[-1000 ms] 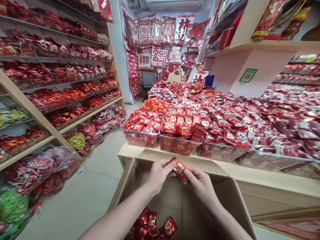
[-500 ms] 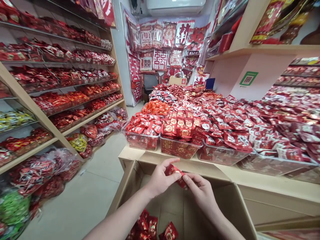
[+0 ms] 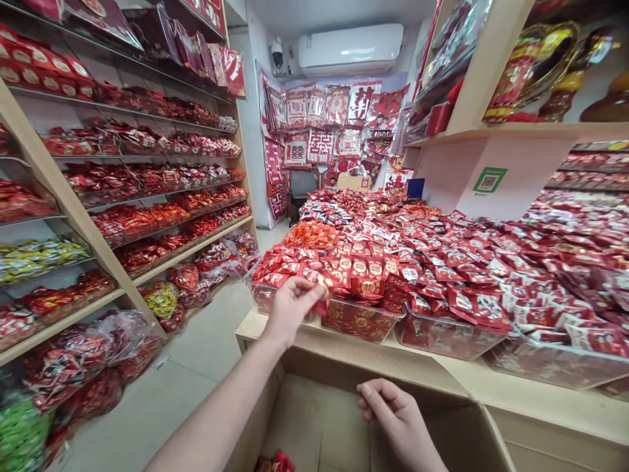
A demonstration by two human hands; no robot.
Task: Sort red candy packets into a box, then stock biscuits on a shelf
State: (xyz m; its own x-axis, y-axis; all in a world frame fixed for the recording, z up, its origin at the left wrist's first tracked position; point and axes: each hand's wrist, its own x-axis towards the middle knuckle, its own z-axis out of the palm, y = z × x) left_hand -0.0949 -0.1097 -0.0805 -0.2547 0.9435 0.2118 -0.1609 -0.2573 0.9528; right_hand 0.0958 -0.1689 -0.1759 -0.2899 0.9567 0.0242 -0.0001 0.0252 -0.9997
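My left hand (image 3: 289, 313) pinches a small red and gold candy packet (image 3: 325, 288) between thumb and fingers. It is over the front rim of a clear bin (image 3: 361, 322) heaped with red packets with gold print (image 3: 366, 269). To its left stands another clear bin (image 3: 265, 298) of red and white packets. My right hand (image 3: 396, 416) hovers above the open cardboard box (image 3: 299, 400), its fingers curled against the thumb with nothing visible between them. A few red packets (image 3: 276, 461) lie at the bottom of the box, partly cut off by the frame's lower edge.
More clear bins (image 3: 452, 337) line the pale wooden counter (image 3: 255, 328) to the right, piled with red packets. Shelves (image 3: 181, 249) of packets rise on the left, with filled plastic bags (image 3: 93, 347) on the floor. A wall shelf (image 3: 457, 131) juts out at upper right.
My hands have separated. The left has carried the packet forward and up to the bins; the right has let go of it and stayed over the box. The view has tilted up.
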